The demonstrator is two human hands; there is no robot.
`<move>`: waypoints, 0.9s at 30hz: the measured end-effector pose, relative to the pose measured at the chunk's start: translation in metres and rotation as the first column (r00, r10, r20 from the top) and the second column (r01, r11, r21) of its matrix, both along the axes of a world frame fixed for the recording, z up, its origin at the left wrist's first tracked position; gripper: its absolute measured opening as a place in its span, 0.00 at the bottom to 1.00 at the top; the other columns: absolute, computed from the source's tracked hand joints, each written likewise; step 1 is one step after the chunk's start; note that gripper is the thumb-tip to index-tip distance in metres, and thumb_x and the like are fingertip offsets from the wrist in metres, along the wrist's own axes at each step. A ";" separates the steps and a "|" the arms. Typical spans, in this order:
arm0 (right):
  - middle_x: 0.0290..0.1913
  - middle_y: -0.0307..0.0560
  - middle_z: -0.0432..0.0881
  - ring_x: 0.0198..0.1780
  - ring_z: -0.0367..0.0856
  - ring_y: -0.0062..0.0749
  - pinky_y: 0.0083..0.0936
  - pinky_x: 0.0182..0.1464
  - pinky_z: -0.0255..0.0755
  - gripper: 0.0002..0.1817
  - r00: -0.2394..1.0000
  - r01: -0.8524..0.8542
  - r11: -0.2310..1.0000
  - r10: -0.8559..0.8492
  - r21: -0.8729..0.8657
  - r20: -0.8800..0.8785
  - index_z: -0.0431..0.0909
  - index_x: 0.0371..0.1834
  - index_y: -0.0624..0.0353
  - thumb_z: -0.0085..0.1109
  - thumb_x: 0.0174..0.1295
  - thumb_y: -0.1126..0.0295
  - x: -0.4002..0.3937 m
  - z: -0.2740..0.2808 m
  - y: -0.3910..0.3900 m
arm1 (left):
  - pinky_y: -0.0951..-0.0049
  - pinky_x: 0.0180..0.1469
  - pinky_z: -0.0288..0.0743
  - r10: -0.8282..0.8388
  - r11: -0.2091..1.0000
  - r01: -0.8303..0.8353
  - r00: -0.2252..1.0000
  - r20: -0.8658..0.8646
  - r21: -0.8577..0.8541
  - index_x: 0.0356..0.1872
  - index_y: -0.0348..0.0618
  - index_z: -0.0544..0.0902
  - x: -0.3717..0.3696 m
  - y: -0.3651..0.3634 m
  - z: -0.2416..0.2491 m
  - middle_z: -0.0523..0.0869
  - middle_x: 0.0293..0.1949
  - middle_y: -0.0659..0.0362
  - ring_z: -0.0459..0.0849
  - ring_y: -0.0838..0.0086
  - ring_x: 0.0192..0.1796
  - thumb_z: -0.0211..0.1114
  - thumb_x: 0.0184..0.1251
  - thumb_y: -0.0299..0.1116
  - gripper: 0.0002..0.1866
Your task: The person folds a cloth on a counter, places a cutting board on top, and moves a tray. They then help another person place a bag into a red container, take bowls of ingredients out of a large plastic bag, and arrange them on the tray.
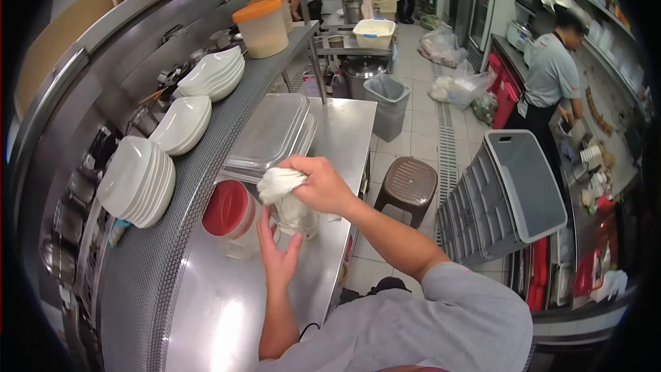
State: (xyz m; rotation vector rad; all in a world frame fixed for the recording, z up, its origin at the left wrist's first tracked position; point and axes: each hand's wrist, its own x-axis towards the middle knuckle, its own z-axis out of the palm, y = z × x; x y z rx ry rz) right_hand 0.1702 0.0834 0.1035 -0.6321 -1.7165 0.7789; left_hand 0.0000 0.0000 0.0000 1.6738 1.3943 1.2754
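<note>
My right hand [320, 182] is closed on a bunched white cloth [282, 184] above the steel table [217, 310]. Below it, my left hand [279, 255] has its thumb and fingers apart, close beside a pale, cloudy bag or cloth-like bundle [297, 217]; whether it touches the bundle is unclear. Just left of my hands stands a clear container with a red lid [228, 208]. Behind them lie stacked clear lidded trays [270, 127].
White dishes [138, 179] are stacked on the perforated shelf at left, with orange-lidded tubs [261, 27] farther back. A brown stool [407, 184] and stacked grey crates [482, 200] stand at right. A co-worker [551, 72] is at the right counter.
</note>
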 end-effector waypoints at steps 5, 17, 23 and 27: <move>0.26 0.48 0.80 0.29 0.81 0.39 0.28 0.33 0.71 0.11 0.984 -0.085 0.994 0.073 0.063 0.165 0.75 0.32 0.62 0.63 0.45 0.75 0.022 0.053 -0.032 | 0.62 0.66 0.58 -0.097 0.976 0.043 0.964 0.248 0.215 0.67 0.36 0.58 0.037 0.001 0.060 0.66 0.63 0.50 0.66 0.62 0.64 0.72 0.52 0.33 0.42; 0.33 0.44 0.83 0.36 0.79 0.23 0.24 0.39 0.71 0.21 0.384 -0.761 0.423 0.905 -0.493 0.184 0.79 0.41 0.62 0.73 0.45 0.64 0.067 -0.092 -0.024 | 0.74 0.41 0.72 0.293 0.785 -0.337 0.941 0.168 0.519 0.35 0.36 0.77 0.056 -0.071 0.101 0.76 0.36 0.57 0.77 0.72 0.36 0.66 0.55 0.26 0.09; 0.38 0.40 0.84 0.39 0.76 0.18 0.20 0.45 0.71 0.23 0.306 -0.471 0.441 0.894 -0.764 0.327 0.80 0.45 0.65 0.74 0.43 0.70 0.062 -0.190 -0.050 | 0.77 0.41 0.74 0.665 0.673 -0.645 0.742 0.087 0.362 0.35 0.36 0.80 0.020 -0.188 0.108 0.83 0.35 0.58 0.81 0.76 0.38 0.66 0.59 0.29 0.07; 0.30 0.38 0.82 0.33 0.74 0.16 0.19 0.38 0.70 0.19 0.362 -0.506 0.487 0.869 -0.712 0.337 0.80 0.38 0.65 0.74 0.43 0.70 0.043 -0.194 -0.045 | 0.79 0.42 0.74 0.872 0.321 -0.943 0.331 0.360 0.090 0.38 0.36 0.81 -0.020 -0.264 0.091 0.84 0.33 0.63 0.80 0.82 0.37 0.61 0.67 0.38 0.12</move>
